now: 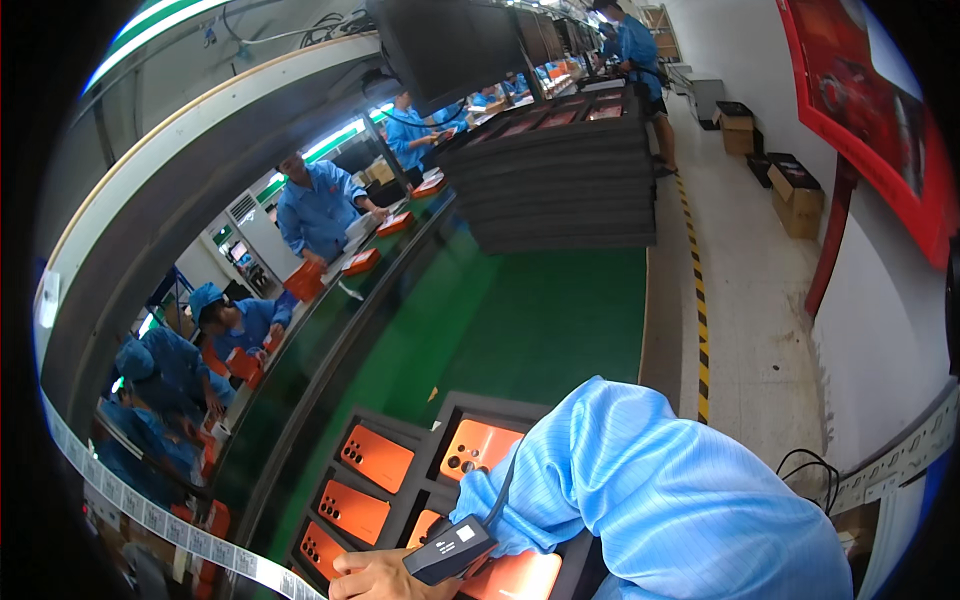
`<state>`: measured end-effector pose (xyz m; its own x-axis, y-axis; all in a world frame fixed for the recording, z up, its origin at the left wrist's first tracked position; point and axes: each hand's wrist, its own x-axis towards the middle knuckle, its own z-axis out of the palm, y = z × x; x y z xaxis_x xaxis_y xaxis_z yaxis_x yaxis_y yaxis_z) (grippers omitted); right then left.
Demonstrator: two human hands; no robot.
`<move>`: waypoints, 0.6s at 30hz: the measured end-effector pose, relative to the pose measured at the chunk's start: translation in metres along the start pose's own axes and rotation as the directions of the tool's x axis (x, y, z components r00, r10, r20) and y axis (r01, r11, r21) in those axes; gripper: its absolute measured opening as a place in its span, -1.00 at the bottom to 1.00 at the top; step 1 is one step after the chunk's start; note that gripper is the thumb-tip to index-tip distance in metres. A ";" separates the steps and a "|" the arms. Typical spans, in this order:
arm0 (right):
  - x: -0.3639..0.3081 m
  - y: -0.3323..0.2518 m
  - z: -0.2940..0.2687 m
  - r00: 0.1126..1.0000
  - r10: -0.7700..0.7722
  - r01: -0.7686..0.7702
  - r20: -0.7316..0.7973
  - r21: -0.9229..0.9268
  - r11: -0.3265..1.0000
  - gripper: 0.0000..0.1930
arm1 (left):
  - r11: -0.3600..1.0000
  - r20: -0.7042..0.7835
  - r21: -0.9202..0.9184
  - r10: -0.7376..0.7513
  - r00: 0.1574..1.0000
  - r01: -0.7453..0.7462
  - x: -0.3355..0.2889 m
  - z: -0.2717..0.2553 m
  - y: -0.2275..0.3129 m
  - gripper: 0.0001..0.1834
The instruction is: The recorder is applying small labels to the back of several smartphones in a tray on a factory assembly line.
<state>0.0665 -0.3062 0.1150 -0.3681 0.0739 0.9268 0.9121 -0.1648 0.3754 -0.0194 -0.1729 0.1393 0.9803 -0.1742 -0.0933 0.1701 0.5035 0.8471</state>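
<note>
Head view: I see one of my hands [385,577] at the bottom edge, fingers curled around a small dark scanner [450,549] with a white label; which hand it is I cannot tell, and the other is out of sight. My blue sleeve [660,490] covers much of the foreground. The scanner sits just above an orange phone [510,578] in a black foam tray [425,480] on the green desk [540,330]. More orange phones [378,458] fill neighbouring slots. Stacked black trays [560,180] stand well beyond.
</note>
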 end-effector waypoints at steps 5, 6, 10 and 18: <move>0.012 -0.022 0.020 0.840 0.530 -0.491 -0.122 0.247 0.835 -0.87 | 0.998 -0.072 0.062 0.034 0.997 -0.029 0.005 0.000 0.013 -0.48; 0.026 -0.018 0.003 0.803 0.595 -0.568 -0.020 0.275 0.776 -0.89 | 0.890 0.021 0.404 0.220 0.975 -0.209 0.003 -0.001 0.015 -0.56; 0.064 0.013 -0.062 0.932 0.348 -0.363 0.103 0.214 0.907 -0.86 | 0.986 -0.134 0.124 0.129 0.983 -0.113 0.014 0.008 0.006 -0.66; 0.072 0.012 -0.127 0.813 0.456 -0.500 0.362 0.033 0.865 -0.74 | 0.284 0.464 0.868 -0.171 0.869 -0.408 -0.023 0.055 -0.003 -0.62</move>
<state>0.0283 -0.4278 0.1871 0.1820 0.3413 0.9222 0.9794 -0.1467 -0.1390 -0.0477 -0.2167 0.1677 0.7762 -0.6303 0.0173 -0.4389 -0.5205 0.7324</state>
